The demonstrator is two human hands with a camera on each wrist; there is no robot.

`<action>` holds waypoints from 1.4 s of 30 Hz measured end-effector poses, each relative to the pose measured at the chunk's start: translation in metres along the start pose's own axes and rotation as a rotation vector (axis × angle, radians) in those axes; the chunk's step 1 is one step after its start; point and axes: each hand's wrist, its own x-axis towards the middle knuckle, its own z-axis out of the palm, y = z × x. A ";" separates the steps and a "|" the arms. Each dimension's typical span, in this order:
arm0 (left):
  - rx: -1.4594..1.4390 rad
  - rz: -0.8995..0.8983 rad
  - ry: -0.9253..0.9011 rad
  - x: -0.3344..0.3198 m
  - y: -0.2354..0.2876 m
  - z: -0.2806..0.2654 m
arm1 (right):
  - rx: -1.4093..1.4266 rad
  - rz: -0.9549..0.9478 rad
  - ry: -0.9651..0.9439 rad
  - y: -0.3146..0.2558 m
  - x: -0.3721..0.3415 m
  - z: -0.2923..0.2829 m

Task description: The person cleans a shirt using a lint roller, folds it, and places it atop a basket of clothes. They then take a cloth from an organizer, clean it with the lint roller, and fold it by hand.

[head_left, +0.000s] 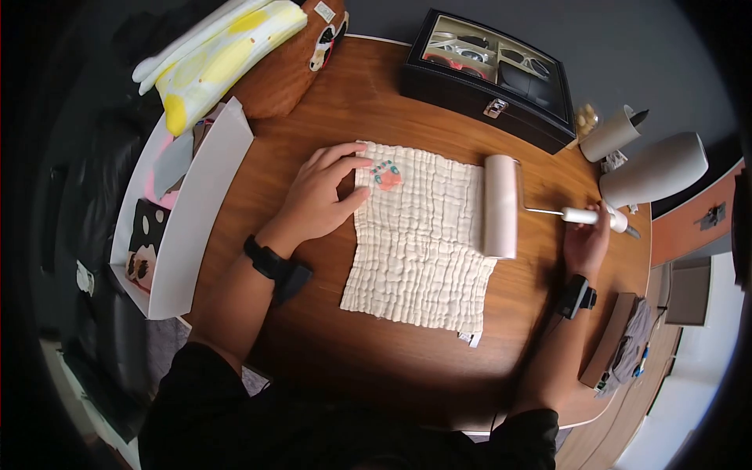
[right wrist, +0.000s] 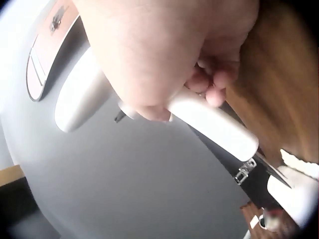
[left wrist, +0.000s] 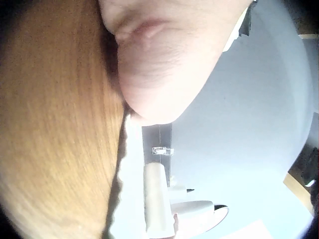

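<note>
A cream crinkled gauze cloth [head_left: 423, 251] lies flat on the wooden table, with an orange and teal print near its upper left corner. My left hand [head_left: 317, 196] rests on the cloth's upper left edge, fingers spread and thumb apart from them. At the cloth's right edge is a lint roller [head_left: 501, 207], its white cylinder overlapping the fabric. My right hand [head_left: 586, 247] grips the roller's white handle [right wrist: 219, 127], fingers curled round it in the right wrist view. In the left wrist view, the left hand [left wrist: 159, 64] hides part of the cloth's edge.
A black glass-topped case [head_left: 486, 102] of eyeglasses stands at the back. On the left is a white box [head_left: 200, 211] of fabric items, with a brown plush [head_left: 274, 86] and a yellow-white cloth [head_left: 223, 59] behind it. White vessels [head_left: 654, 168] stand back right; a cardboard box [head_left: 609, 341] sits lower right.
</note>
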 end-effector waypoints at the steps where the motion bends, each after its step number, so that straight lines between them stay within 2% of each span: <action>1: 0.002 0.008 -0.001 0.000 0.000 0.000 | 0.011 -0.008 -0.027 -0.004 0.006 -0.010; 6: -0.006 0.004 0.003 0.000 0.001 -0.001 | -0.019 -0.014 -0.131 -0.003 0.007 -0.011; 8: 0.000 0.011 0.006 0.001 0.000 0.001 | -0.188 -0.027 -0.200 0.003 -0.002 0.000; 10: -0.005 0.004 0.005 0.002 0.003 0.002 | -0.241 -0.026 -0.158 0.010 -0.008 0.010; 14: 0.004 0.012 0.003 0.004 0.003 0.003 | -0.346 0.143 -0.422 0.029 -0.033 0.027; 19: 0.012 0.009 -0.007 0.006 0.002 0.005 | -0.484 0.235 -0.684 0.040 -0.059 0.056; 23: 0.012 0.000 -0.015 0.005 0.004 0.003 | -0.485 0.251 -0.633 0.043 -0.053 0.051; 25: 0.008 -0.006 -0.018 0.005 0.006 0.002 | -0.346 0.264 -0.512 0.038 -0.044 0.045; 26: 0.001 -0.012 -0.020 0.005 0.006 0.002 | -0.346 0.263 -0.514 0.036 -0.040 0.042; 28: -0.002 -0.007 -0.008 0.004 0.006 0.001 | -0.240 0.158 -0.337 0.031 -0.030 0.036; 30: -0.003 -0.004 0.006 0.003 0.005 0.001 | -0.195 0.144 -0.288 0.024 -0.021 0.031; 32: -0.038 -0.015 0.059 0.002 0.001 0.004 | -0.022 0.107 -0.126 0.016 -0.015 0.027; 36: -0.103 -0.020 0.133 0.002 -0.004 0.006 | 0.079 0.080 -0.140 0.013 -0.007 0.015; 38: -0.132 -0.037 0.142 0.002 -0.003 0.007 | 0.054 0.056 -0.184 0.015 -0.014 0.020; 40: -0.135 -0.031 0.146 0.002 -0.003 0.006 | -0.136 0.019 -0.161 0.019 -0.023 0.030; 42: -0.138 -0.021 0.149 0.003 -0.004 0.006 | -0.147 0.089 -0.233 0.026 -0.040 0.041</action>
